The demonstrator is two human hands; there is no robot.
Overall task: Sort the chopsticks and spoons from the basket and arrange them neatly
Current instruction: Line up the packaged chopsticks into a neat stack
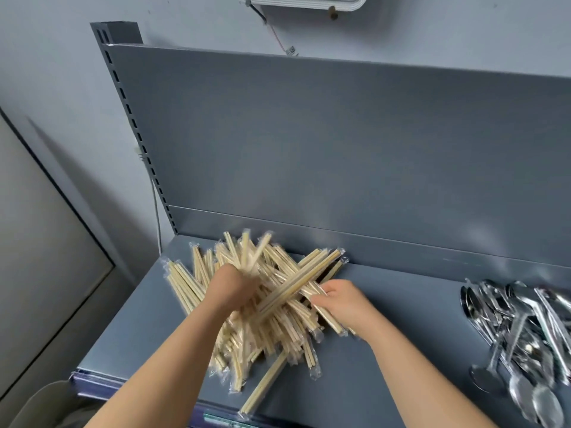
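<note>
From the head view, a big loose heap of chopsticks (268, 322), each pair in a clear wrapper, lies on the left half of a grey metal shelf (401, 350), spreading from the upright back panel (340, 149) almost to the front edge. One wrapped pair sticks out towards the front lip. The left hand (234, 288) is over the middle of the heap, its fingers curled tight round a fistful of chopsticks whose upper ends fan out and look blurred. The right hand (343, 299) is at the heap's right edge, its fingertips closed on a few wrapped pairs there. Well apart, on the far right of the shelf, the shiny metal spoons (525, 329) sit in their own jumbled pile.
</note>
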